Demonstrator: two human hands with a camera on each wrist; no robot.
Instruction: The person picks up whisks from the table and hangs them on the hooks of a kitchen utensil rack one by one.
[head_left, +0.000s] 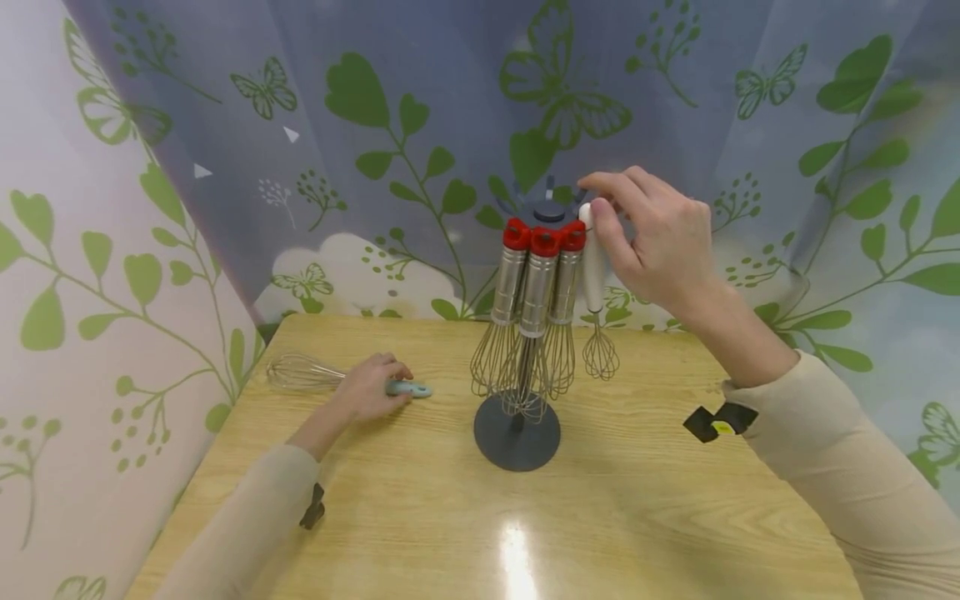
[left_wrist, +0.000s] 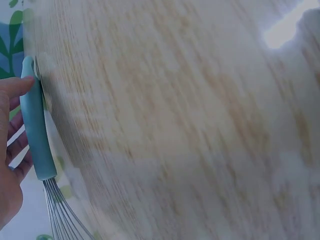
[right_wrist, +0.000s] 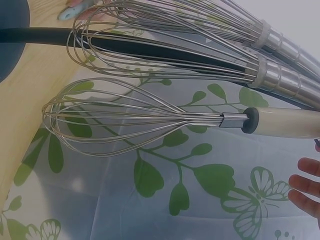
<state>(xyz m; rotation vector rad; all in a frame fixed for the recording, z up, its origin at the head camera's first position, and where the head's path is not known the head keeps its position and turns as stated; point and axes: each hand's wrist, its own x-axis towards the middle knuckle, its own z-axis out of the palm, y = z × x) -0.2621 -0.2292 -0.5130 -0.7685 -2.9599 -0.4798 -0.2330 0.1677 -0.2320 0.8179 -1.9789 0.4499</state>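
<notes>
A whisk with a pale teal handle [left_wrist: 37,125] lies on the table at the left; my left hand [head_left: 371,387] grips its handle, thumb on one side and fingers on the other. Its wire loops [head_left: 300,372] point left. At the stand's right side hangs a small whisk with a white handle [head_left: 592,271], wires downward. My right hand [head_left: 656,237] pinches the top of that handle with thumb and index finger, close to the stand's hooks. The other fingers [right_wrist: 305,183] stay loose in the right wrist view, where the handle's top is out of frame.
Several whisks with metal handles and red ends [head_left: 536,283] hang on a dark stand with a round base [head_left: 517,446]. The stand is on a wood-grain table [head_left: 420,517]. A leaf-and-butterfly curtain [head_left: 450,100] rises behind the table and along its left.
</notes>
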